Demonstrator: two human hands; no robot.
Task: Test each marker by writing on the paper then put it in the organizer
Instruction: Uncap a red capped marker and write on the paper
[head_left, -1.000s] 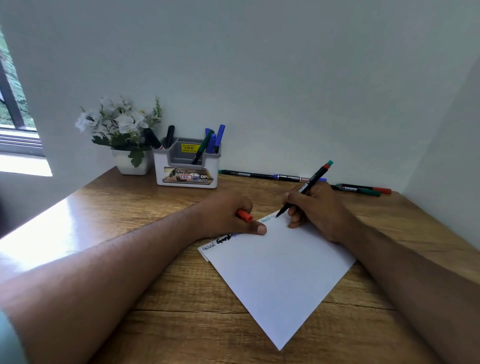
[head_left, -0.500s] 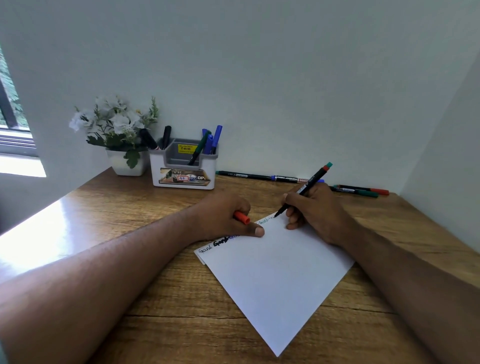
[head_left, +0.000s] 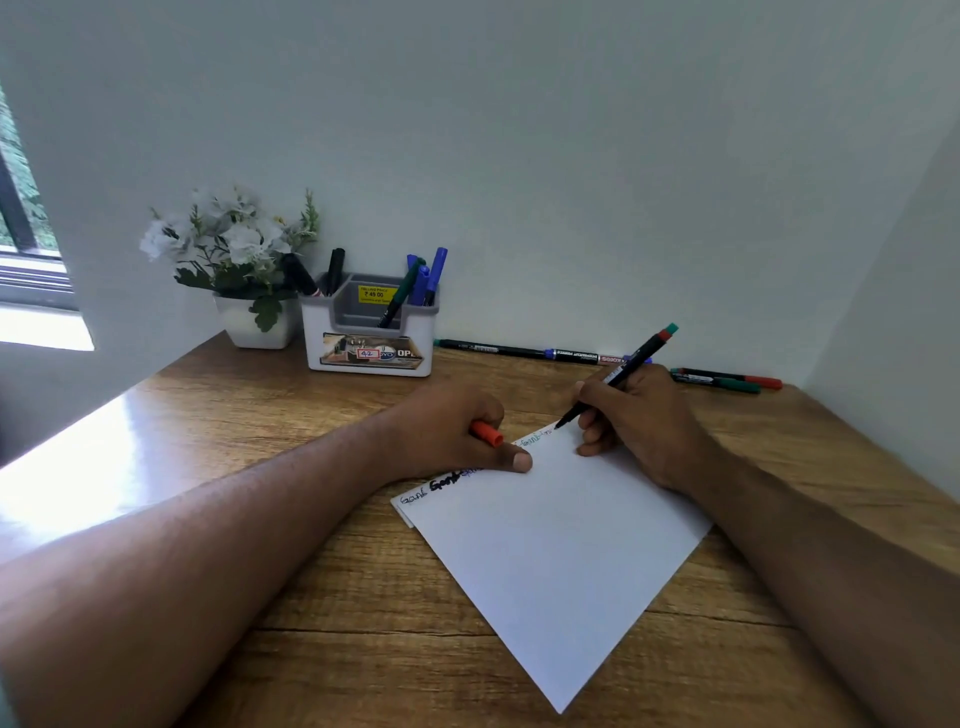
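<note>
A white sheet of paper (head_left: 556, 556) lies at an angle on the wooden desk (head_left: 322, 613), with handwriting along its far edge. My right hand (head_left: 634, 421) grips a black marker (head_left: 631, 366) with a red and green end, its tip touching the paper's far corner. My left hand (head_left: 447, 431) rests on the paper's upper edge and holds an orange-red cap (head_left: 487, 434) in its curled fingers. The grey and white organizer (head_left: 369, 332) stands by the back wall with several markers in it.
A white pot of flowers (head_left: 234, 270) stands left of the organizer. Loose markers lie along the back wall: a black one (head_left: 488, 348), a blue-banded one (head_left: 582, 356), and a red and a green one (head_left: 727, 380). A wall closes the right side.
The marker tip has shifted slightly along the far edge of the paper as the writing goes on. My left hand stays on the paper with the cap.
</note>
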